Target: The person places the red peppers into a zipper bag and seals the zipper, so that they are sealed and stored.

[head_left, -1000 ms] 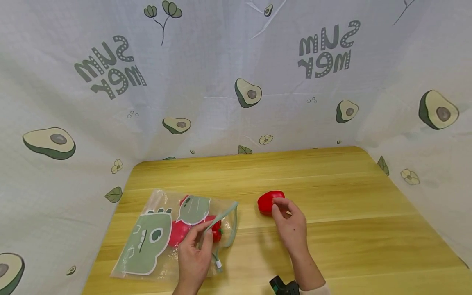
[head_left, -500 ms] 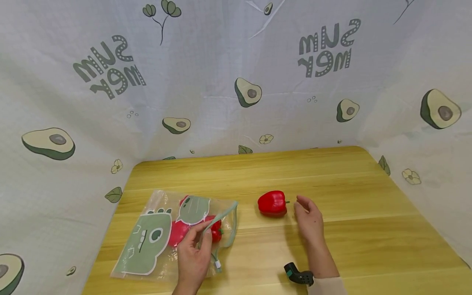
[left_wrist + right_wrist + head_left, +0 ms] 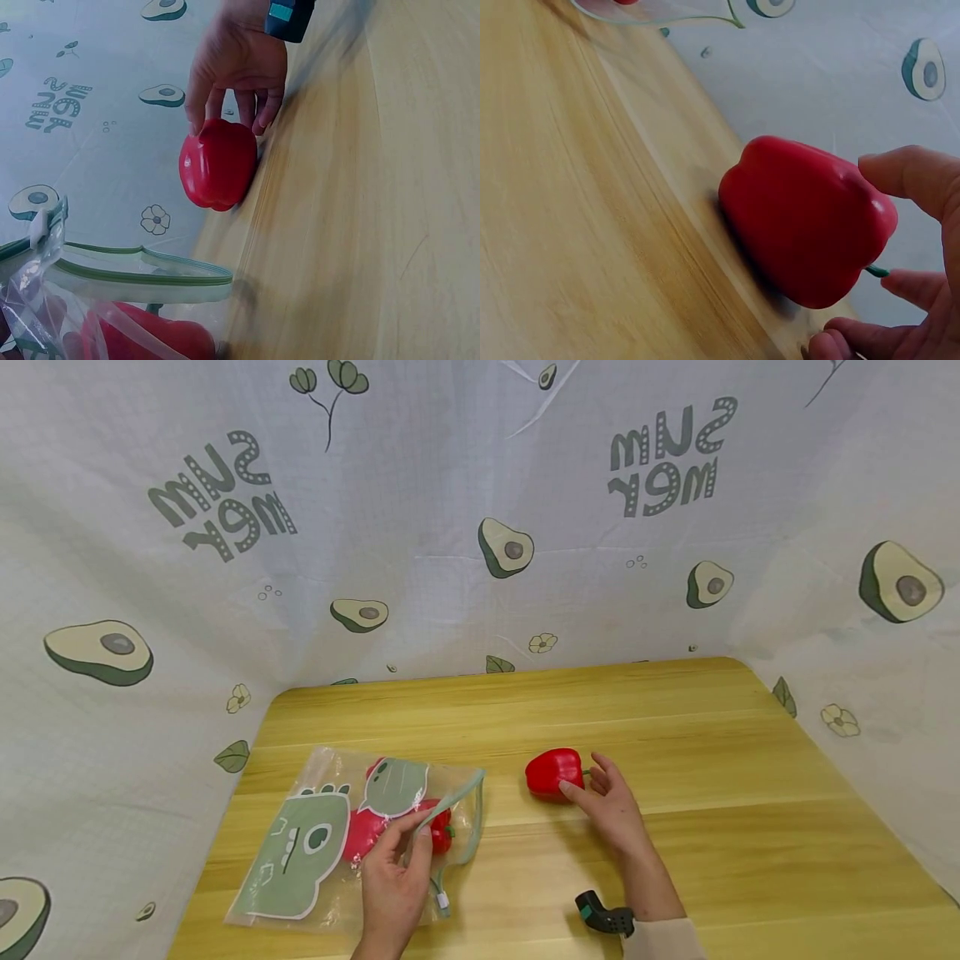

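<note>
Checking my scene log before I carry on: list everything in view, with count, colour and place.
Loose bell pepper: one, red, on the table, right of the bag.
Zip bag: one, clear with green prints, left side of the table.
Bagged pepper: one, red with green stem, near the bag's opening.
Other red contents: count unclear, red, partly behind the prints.
Zip slider: one, white, near end of the opening.
Table: one, yellowish wood, below everything.
Printed cloth: count unclear, whitish, around the table.
Wrist device: one, black, at the right wrist.
Sleeve: one, beige, right forearm.
Left hand: one, pinching the bag's rim.
Right hand: one, at the loose pepper's stem end.
</note>
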The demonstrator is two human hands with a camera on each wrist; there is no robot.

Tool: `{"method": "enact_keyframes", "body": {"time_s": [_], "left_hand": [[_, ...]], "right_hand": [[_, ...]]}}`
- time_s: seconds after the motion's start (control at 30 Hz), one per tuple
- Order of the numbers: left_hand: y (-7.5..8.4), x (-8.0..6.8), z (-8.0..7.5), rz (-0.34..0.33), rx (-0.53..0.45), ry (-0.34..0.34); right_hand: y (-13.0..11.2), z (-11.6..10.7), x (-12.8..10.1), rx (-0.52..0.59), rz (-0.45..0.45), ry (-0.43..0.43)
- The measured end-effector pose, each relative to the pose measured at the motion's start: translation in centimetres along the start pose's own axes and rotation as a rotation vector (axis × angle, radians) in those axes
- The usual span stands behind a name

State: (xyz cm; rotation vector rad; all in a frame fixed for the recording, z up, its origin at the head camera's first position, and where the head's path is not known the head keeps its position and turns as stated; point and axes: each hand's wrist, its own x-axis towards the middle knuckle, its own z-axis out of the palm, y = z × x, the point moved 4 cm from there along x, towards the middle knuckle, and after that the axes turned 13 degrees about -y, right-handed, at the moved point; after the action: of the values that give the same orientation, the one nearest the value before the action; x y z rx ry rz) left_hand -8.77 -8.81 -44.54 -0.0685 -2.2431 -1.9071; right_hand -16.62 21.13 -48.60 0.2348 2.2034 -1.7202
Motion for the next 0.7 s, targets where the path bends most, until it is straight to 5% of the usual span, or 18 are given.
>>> {"method": "enact_keyframes", "body": {"time_s": [0.37, 0.7], "left_hand": [[0.1, 0.05, 0.04, -0.048, 0.036, -0.021], [0.05, 0.14, 0.03, 0.005, 0.029, -0.009]], "right_hand": [[0.26, 0.35, 0.19, -0.02, -0.01, 0.015], [0.51, 0.23, -0.07, 0.016, -0.02, 0.069]]}}
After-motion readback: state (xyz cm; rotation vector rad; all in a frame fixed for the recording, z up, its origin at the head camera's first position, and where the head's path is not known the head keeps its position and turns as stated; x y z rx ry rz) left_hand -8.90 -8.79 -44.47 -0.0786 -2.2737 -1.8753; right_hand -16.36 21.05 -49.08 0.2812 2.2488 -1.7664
